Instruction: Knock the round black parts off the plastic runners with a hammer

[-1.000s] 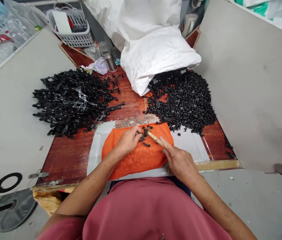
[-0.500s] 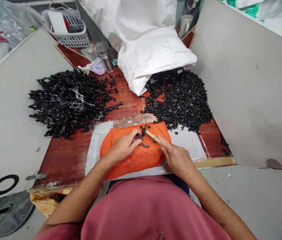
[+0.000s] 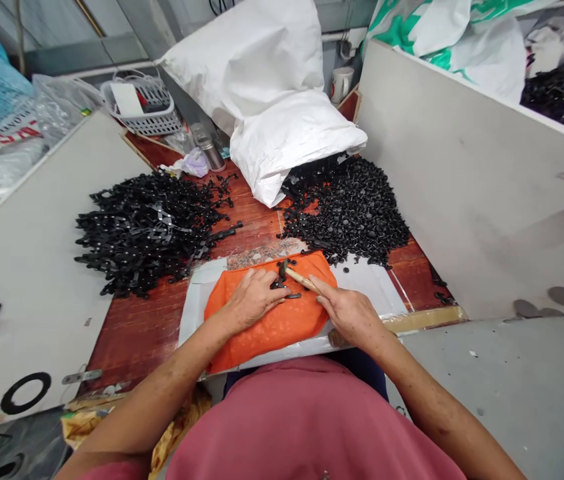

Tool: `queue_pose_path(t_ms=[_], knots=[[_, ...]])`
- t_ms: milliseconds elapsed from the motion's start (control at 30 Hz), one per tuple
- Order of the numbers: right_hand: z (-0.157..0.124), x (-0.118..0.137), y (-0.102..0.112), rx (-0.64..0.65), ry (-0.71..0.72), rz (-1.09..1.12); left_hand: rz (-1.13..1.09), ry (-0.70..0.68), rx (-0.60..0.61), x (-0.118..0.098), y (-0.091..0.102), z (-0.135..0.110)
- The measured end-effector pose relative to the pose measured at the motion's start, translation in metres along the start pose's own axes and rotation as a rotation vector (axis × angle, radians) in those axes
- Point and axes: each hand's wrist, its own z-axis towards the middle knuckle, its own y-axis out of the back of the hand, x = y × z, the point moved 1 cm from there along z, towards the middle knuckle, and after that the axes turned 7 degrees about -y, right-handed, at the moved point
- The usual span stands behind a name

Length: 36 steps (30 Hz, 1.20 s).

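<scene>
On the orange cloth (image 3: pixel 262 323) in front of me, my left hand (image 3: pixel 253 298) bends its fingers round a black plastic strip (image 3: pixel 293 295). Part of the strip is hidden under the fingers. My right hand (image 3: pixel 352 313) grips the pale wooden handle of a small hammer (image 3: pixel 304 280). Its dark head lies just beyond my left fingertips, over the black pieces; whether it touches them I cannot tell. A few loose black parts lie near the cloth's far edge.
A heap of black strips (image 3: pixel 137 233) lies at left on the red-brown table (image 3: pixel 142 333). Small black parts (image 3: pixel 362 213) spill from a white sack (image 3: pixel 297 143) at right. Grey panels (image 3: pixel 442 180) flank both sides. A grey basket (image 3: pixel 149 122), metal flask (image 3: pixel 211 150) and mug (image 3: pixel 342 85) stand behind.
The view has tilted up and shifted, showing more background. My left fingers have come down flatter over the strip. The hammer stays in my right hand, its head still near the left fingers.
</scene>
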Motion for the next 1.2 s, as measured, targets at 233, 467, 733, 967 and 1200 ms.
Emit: queue_pose_path(t_ms=[233, 467, 733, 967, 1200], knots=[[-0.030, -0.029, -0.001, -0.144, -0.094, 0.330, -0.086, 0.231, -0.238, 0.005, -0.003, -0.005], [-0.046, -0.059, -0.015, -0.164, -0.289, 0.289, -0.201, 0.461, -0.178, 0.039, 0.006, 0.010], [-0.043, -0.062, -0.023, -0.133, -0.324, 0.218, -0.096, 0.500, -0.049, 0.031, 0.011, 0.016], [-0.042, -0.061, -0.023, -0.140, -0.329, 0.189, 0.023, 0.479, 0.024, 0.025, 0.016, 0.019], [-0.041, -0.056, -0.015, -0.120, -0.310, 0.200, 0.062, 0.494, 0.075, 0.023, 0.019, 0.021]])
